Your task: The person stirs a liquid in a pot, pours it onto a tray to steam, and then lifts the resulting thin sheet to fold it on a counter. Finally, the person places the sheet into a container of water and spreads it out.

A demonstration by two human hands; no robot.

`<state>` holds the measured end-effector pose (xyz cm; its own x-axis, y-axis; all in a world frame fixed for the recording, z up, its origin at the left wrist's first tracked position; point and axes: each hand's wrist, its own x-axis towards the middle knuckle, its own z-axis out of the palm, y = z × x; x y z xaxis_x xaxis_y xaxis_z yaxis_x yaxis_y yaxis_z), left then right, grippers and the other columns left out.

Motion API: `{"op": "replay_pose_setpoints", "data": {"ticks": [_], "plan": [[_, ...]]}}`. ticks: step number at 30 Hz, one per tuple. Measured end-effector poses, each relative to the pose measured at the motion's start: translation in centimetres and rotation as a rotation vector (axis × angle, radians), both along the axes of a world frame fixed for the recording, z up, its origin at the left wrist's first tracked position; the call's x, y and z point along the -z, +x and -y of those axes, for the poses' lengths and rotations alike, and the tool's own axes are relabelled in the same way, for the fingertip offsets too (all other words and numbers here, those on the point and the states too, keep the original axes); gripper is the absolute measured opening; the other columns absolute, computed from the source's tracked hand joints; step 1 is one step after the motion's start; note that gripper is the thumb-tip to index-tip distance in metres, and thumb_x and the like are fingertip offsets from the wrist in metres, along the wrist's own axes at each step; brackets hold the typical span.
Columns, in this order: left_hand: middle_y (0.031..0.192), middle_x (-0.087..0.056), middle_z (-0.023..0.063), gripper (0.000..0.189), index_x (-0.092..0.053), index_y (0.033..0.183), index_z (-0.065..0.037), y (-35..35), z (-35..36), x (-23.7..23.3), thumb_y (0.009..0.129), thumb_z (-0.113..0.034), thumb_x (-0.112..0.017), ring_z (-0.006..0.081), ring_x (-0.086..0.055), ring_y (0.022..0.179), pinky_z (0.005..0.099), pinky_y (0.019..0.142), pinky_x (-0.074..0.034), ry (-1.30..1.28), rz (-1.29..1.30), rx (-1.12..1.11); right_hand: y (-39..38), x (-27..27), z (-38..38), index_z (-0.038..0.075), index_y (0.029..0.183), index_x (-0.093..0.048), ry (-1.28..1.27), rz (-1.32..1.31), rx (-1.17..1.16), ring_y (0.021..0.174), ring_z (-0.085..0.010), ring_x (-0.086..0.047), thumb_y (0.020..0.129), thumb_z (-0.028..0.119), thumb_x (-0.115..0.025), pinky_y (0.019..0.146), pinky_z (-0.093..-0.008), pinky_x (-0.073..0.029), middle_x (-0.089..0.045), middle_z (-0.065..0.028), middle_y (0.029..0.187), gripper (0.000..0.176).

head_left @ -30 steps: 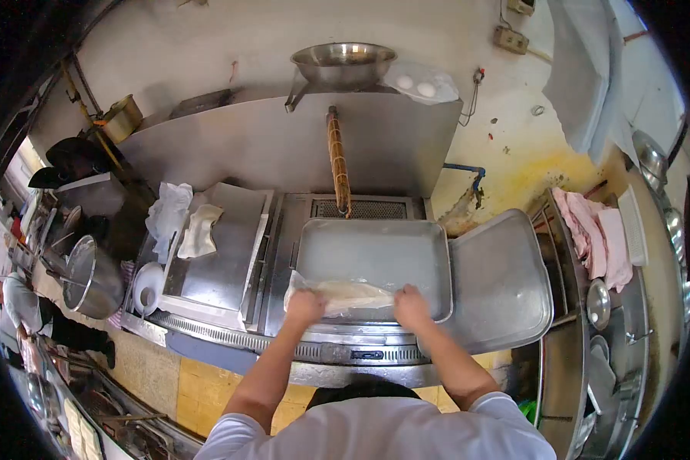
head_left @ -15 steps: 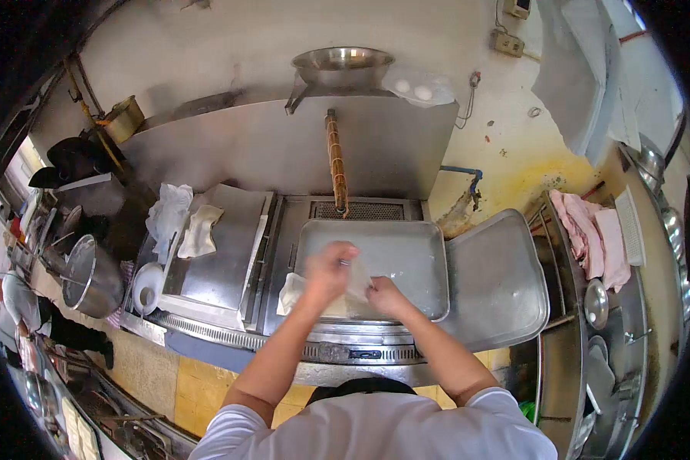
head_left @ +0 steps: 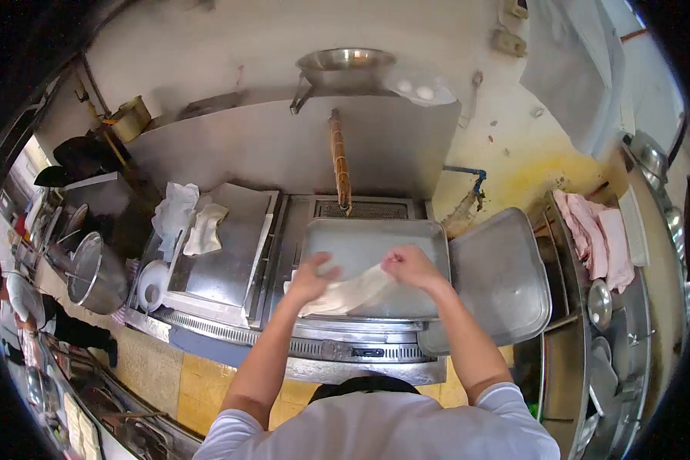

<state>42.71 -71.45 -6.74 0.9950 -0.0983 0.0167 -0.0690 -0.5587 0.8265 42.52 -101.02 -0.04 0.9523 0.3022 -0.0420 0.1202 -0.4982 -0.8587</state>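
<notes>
A white cloth [head_left: 353, 292] stretches slantwise over the front of a shallow metal tray [head_left: 446, 264]. One end of it is pinched in the closed fingers of my right hand [head_left: 412, 268], lifted above the tray. My left hand [head_left: 311, 280] is over the tray's front left corner, at the cloth's other end, with thumb and fingers apart. Part of the cloth near my left wrist is hidden by the hand.
A second metal tray [head_left: 506, 280] leans at the right, beside pink cloths [head_left: 598, 238]. Left are a folded white cloth [head_left: 205, 230] on a metal top, a plate [head_left: 152, 286] and a steel pot [head_left: 96, 272]. Another person [head_left: 42, 307] stands far left.
My right hand has moved right and up, drawing the cloth out across the tray. My left hand has shifted slightly left and down, its fingers now spread.
</notes>
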Motion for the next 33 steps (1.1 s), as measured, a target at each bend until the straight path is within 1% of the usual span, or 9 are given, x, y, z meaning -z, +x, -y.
{"op": "replay_pose_setpoints", "data": {"ticks": [2,7,13,19,23,27,30,32,33], "plan": [[0.131,-0.066,0.0244,0.040,-0.069,0.127,-0.010,-0.9,4.3,-6.5,0.092,-0.027,-0.074,0.0354,-0.065,0.122,0.0421,0.100,-0.052,-0.116,0.006,0.296,0.6,-4.5,-1.9,0.002,0.093,-0.073,0.094,0.031,-0.091,0.074,-0.0074,-0.061,0.089,0.012,-0.072,0.068,-0.0283,-0.051,-0.067,0.0020,0.078,0.011],[0.107,-0.075,0.0190,0.024,-0.073,0.114,-0.002,-1.0,7.0,-18.3,0.094,-0.017,-0.073,0.0300,-0.073,0.100,0.0406,0.089,-0.055,-0.038,0.310,0.180,0.8,-12.1,-4.3,0.003,0.102,-0.072,0.722,0.117,-0.017,0.087,-0.0082,-0.061,0.086,0.001,-0.062,0.073,-0.0268,-0.049,-0.068,0.0003,0.095,0.019],[0.094,-0.076,0.0174,0.012,-0.077,0.101,-0.002,-1.9,7.3,-24.0,0.091,-0.007,-0.072,0.0282,-0.075,0.085,0.0373,0.076,-0.057,0.028,0.688,0.128,0.7,-9.0,-7.0,-0.003,0.100,-0.069,0.474,0.114,0.019,0.083,-0.0133,-0.062,0.088,0.003,-0.056,0.074,-0.0342,-0.051,-0.069,-0.0043,0.085,0.019],[0.097,-0.076,0.0172,0.018,-0.078,0.101,-0.003,-1.6,3.2,-24.1,0.084,0.001,-0.071,0.0295,-0.076,0.088,0.0369,0.080,-0.059,-0.060,0.635,-0.130,-0.6,6.6,-0.8,-0.003,0.095,-0.072,-0.008,0.083,0.217,0.080,-0.0201,-0.066,0.085,0.007,-0.057,0.072,-0.0407,-0.051,-0.071,-0.0115,0.079,0.021],[0.096,-0.077,0.0170,0.014,-0.078,0.099,-0.003,-0.4,3.2,-18.6,0.086,-0.003,-0.073,0.0280,-0.076,0.089,0.0383,0.080,-0.059,-0.049,0.716,-0.067,1.0,8.7,3.3,-0.002,0.102,-0.074,-0.291,-0.041,0.217,0.086,-0.0219,-0.070,0.085,0.007,-0.062,0.077,-0.0411,-0.053,-0.074,-0.0147,0.086,0.023],[0.096,-0.077,0.0155,0.017,-0.078,0.097,-0.004,-1.6,8.0,-16.0,0.083,0.001,-0.070,0.0306,-0.076,0.092,0.0386,0.084,-0.059,0.042,0.665,0.085,1.0,-1.0,-4.1,-0.005,0.108,-0.071,0.417,0.272,0.132,0.088,-0.0195,-0.068,0.086,0.004,-0.066,0.080,-0.0355,-0.054,-0.075,-0.0108,0.097,0.025],[0.097,-0.077,0.0149,0.027,-0.079,0.095,-0.005,-2.2,8.1,-17.3,0.077,0.007,-0.064,0.0316,-0.075,0.094,0.0373,0.087,-0.060,-0.018,0.613,0.138,0.6,0.0,-6.9,-0.004,0.104,-0.071,0.512,0.163,0.179,0.084,-0.0215,-0.068,0.087,0.002,-0.062,0.077,-0.0372,-0.053,-0.074,-0.0165,0.092,0.021],[0.100,-0.078,0.0140,0.033,-0.079,0.096,-0.005,-1.1,4.8,-17.1,0.074,0.012,-0.061,0.0271,-0.076,0.094,0.0362,0.088,-0.060,-0.001,0.727,0.074,0.2,2.0,-4.2,-0.002,0.098,-0.071,0.011,0.102,0.208,0.080,-0.0268,-0.067,0.087,0.004,-0.059,0.075,-0.0406,-0.052,-0.071,-0.0239,0.089,0.018],[0.100,-0.079,0.0140,0.032,-0.079,0.097,-0.004,-0.8,2.9,-16.8,0.076,0.013,-0.063,0.0256,-0.077,0.093,0.0360,0.086,-0.060,-0.028,0.680,-0.038,0.3,6.0,-1.8,-0.002,0.095,-0.071,-0.036,0.168,0.251,0.078,-0.0309,-0.067,0.087,0.005,-0.056,0.074,-0.0431,-0.051,-0.069,-0.0260,0.086,0.018]]}}
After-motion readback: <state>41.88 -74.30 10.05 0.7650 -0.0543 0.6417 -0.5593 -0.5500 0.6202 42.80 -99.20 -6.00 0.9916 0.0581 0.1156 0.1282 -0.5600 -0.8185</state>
